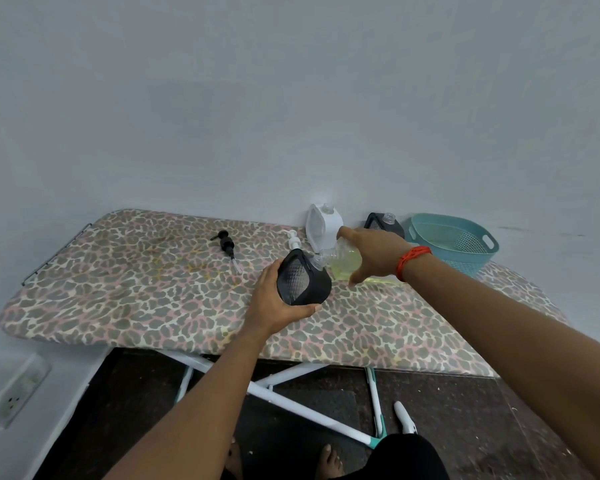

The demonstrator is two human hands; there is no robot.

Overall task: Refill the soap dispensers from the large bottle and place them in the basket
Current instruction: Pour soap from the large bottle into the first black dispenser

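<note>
Step in hand: pouring, judged from the two necks meeting.
Left hand (pixel 274 299): curled round the base and side of the black dispenser (pixel 302 282), thumb under the near edge; dispenser tilted, open neck turned toward the bottle.
Right hand (pixel 374 254): closed over the large bottle (pixel 343 263), clear with yellow-green liquid, tipped so its mouth touches the dispenser's neck.
Place: both low over the leopard-print ironing board (pixel 136 289); resting on it or just above, cannot tell.
Waiting: white dispenser (pixel 323 226) and second black dispenser (pixel 383 225) upright at the back, pumps off.
Pumps: black pump (pixel 227 242) and white pump (pixel 291 237) lying on the board.
Basket (pixel 465 261): teal, far right, nothing visible in it.
Handling: dispenser probably rigid, growing heavier as it fills; best held low round the body. Bottle likely thin-walled and squeezable; light grip at mid-body. Soap on either neck would make them slippery.
</note>
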